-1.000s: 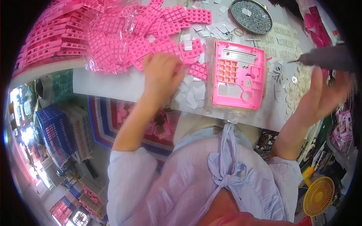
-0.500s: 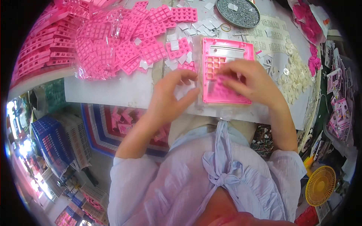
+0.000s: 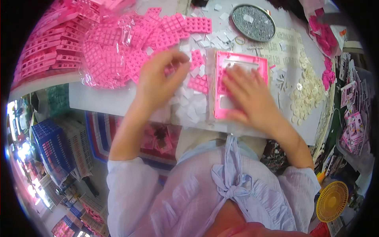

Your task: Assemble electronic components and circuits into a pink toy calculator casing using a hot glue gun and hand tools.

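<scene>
Pink frame [image 3: 240, 89]: flat near worktop's [image 3: 98, 100] front edge, right hand [image 3: 246, 94] spread flat on it. Left hand [image 3: 160, 81] pinching among white squares [image 3: 193, 108]. Keypad grids [image 3: 118, 47] heaped, mostly unfitted; assembly early.

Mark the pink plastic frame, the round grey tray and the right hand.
pink rectangular plastic frame [image 3: 219, 93], head view, bare left edge.
round grey tray [image 3: 253, 22], head view, glittery centre.
right hand [image 3: 248, 94], head view, back of the hand, resting on the frame.
</scene>
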`<state>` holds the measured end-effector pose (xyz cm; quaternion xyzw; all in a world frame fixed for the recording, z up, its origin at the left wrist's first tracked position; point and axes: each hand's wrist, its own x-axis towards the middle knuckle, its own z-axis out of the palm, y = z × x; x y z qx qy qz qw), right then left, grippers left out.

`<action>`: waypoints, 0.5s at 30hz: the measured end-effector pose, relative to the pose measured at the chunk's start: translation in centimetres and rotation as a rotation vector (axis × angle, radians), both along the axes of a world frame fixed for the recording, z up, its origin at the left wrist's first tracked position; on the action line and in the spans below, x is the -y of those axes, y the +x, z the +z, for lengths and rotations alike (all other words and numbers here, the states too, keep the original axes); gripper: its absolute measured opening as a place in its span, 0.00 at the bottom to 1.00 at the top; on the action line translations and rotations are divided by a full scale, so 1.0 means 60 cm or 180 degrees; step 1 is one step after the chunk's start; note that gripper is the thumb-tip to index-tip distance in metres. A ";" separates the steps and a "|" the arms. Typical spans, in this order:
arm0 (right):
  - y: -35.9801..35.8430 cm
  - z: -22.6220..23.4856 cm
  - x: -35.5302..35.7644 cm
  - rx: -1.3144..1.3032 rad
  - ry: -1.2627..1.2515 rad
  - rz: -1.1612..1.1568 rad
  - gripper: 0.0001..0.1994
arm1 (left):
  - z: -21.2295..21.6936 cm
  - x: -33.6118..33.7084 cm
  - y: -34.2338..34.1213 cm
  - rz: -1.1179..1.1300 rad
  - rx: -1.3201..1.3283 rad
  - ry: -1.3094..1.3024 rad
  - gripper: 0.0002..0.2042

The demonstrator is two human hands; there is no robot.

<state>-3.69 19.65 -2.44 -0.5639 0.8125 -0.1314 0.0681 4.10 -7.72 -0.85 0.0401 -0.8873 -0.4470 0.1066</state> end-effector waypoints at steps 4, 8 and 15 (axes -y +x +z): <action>0.024 0.012 -0.003 0.0215 0.0509 0.0266 0.50 | 0.009 0.046 -0.131 -0.0073 -0.0218 -0.0323 0.09; -0.004 0.020 -0.004 0.0235 0.0587 0.0515 0.52 | -0.015 0.103 -0.299 0.0128 -0.0214 -0.0727 0.15; -0.019 0.029 -0.024 0.0559 0.0376 0.0609 0.50 | -0.034 0.083 -0.450 0.1126 0.1055 -0.1743 0.25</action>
